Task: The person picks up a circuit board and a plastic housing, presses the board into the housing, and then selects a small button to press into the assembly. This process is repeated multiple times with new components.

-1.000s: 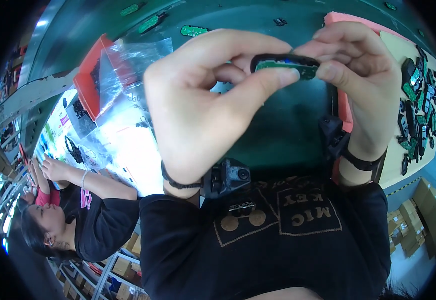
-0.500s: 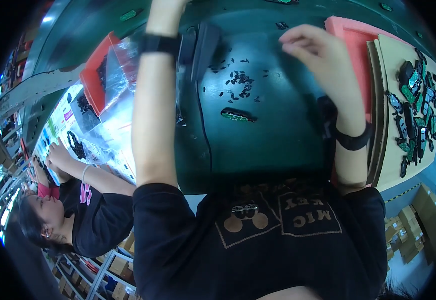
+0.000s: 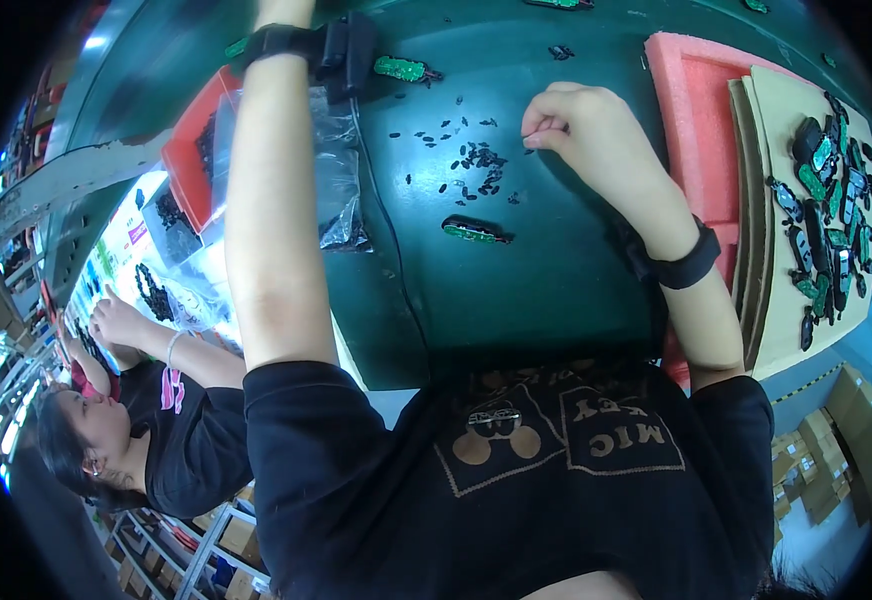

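Observation:
My left arm reaches to the far edge of the view. Only the base of my left hand (image 3: 286,12) shows past a black wristband, and its fingers are cut off. Over the table, right of a scatter of small black pieces (image 3: 478,160), my right hand (image 3: 574,122) has thumb and fingers pressed together. Whatever may lie in that pinch is too small to make out. A black casing with a green circuit board (image 3: 474,230) lies nearer me. Another green board with black ends (image 3: 402,69) lies by my left wrist.
A pink foam tray (image 3: 664,100) stands at the right, with cardboard (image 3: 771,300) on it bearing several black-and-green assemblies (image 3: 814,235). At left are a red bin (image 3: 188,150) and clear plastic bags (image 3: 336,165). A cable (image 3: 393,235) crosses the green tabletop. A co-worker (image 3: 191,420) sits at left.
My left arm has swung left and farther away, uncovering the green board and a plastic bag. My right hand has moved left and nearer me, its fingers closing into a pinch.

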A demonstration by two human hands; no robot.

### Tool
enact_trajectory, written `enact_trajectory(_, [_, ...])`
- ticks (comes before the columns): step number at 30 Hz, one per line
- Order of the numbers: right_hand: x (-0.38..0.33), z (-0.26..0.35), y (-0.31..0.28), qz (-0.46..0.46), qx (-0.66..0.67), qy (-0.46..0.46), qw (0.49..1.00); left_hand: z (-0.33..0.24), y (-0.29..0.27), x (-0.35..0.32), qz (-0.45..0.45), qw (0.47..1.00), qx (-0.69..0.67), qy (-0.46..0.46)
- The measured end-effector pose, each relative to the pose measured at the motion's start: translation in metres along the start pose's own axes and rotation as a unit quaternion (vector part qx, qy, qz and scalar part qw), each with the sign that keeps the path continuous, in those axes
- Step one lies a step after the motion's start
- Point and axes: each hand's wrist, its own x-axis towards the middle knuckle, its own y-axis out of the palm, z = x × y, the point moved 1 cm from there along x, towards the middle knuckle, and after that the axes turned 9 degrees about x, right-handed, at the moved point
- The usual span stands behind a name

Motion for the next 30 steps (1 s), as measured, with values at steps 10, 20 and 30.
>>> enact_trajectory(10, [-0.001,0.005,0.005,-0.011,-0.174,-0.099,0.98,0.024,-0.031,0.002,0.108,0.974,-0.114,-0.161])
enact_trajectory(20, [0.006,0.008,-0.04,-0.079,0.526,0.011,0.847,-0.085,-0.112,-0.1,0.092,0.867,-0.465,-0.155])
enact_trajectory(30, [0.0,-0.008,-0.052,-0.068,0.669,0.075,0.736,-0.113,-0.116,-0.151,0.116,0.824,-0.547,-0.093])
